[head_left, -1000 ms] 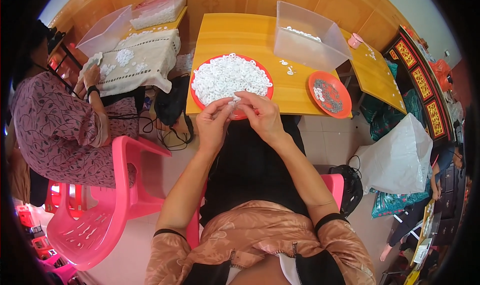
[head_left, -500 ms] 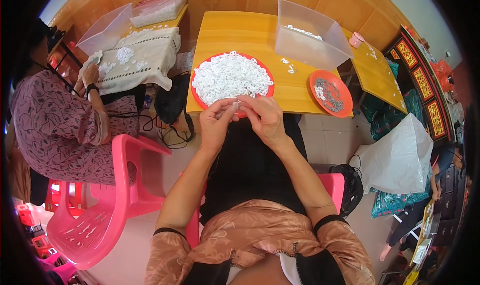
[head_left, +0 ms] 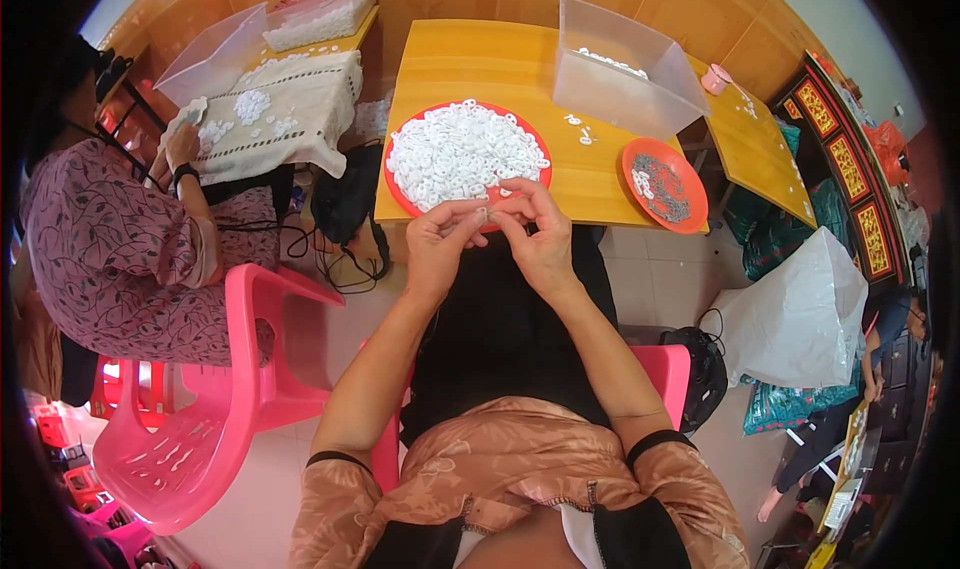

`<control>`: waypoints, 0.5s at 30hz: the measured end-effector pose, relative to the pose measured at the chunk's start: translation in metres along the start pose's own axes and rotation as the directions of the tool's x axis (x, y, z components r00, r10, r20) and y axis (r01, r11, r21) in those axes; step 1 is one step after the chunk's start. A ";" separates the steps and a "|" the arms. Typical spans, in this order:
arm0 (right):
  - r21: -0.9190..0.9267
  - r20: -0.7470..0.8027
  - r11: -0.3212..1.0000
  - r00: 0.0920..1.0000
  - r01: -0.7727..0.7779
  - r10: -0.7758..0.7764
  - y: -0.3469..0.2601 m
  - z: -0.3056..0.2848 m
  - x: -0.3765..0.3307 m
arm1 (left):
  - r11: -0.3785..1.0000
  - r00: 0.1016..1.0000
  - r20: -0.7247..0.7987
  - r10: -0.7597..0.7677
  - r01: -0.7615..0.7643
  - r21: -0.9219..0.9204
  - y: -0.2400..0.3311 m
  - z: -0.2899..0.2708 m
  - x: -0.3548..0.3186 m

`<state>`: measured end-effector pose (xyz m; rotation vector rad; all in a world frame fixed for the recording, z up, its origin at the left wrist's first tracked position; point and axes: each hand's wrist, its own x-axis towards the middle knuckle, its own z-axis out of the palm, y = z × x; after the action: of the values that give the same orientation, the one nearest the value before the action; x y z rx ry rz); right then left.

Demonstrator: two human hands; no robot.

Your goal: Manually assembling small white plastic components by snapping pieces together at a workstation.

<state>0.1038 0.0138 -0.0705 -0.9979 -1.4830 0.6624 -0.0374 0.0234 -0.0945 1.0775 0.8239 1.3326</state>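
My left hand (head_left: 438, 247) and my right hand (head_left: 545, 251) meet at the near rim of a red plate (head_left: 406, 203). Thumb and fingers of both are pinched together around something tiny and pale, mostly hidden by the fingertips. The right index finger is lifted over the plate's near edge. A heap of small white ring-like plastic pieces (head_left: 462, 151) fills this plate. To the right, an orange-red plate (head_left: 692, 181) holds small grey metal-looking bits (head_left: 668, 191) and a few white pieces.
On the yellow table (head_left: 470, 54), a clear plastic bin (head_left: 630, 94) holds more white pieces. Another person (head_left: 130, 249) works at a cloth-covered table (head_left: 285, 119) on the left. A pink chair (head_left: 250, 369) stands at my left, a white sack (head_left: 795, 314) at the right.
My hands have dropped slightly toward me, still pinched together. My right index finger has lifted away from the pinch. The pale bit shows less between the fingertips.
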 end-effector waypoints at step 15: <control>0.113 -0.043 0.992 0.998 -0.049 0.054 0.026 0.002 -0.005 | 1.000 1.000 0.022 -0.004 0.004 0.005 -0.003 0.003 0.000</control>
<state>0.1071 0.0227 -0.0957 -0.9611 -1.3689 0.7473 -0.0330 0.0230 -0.0964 1.0927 0.8127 1.3138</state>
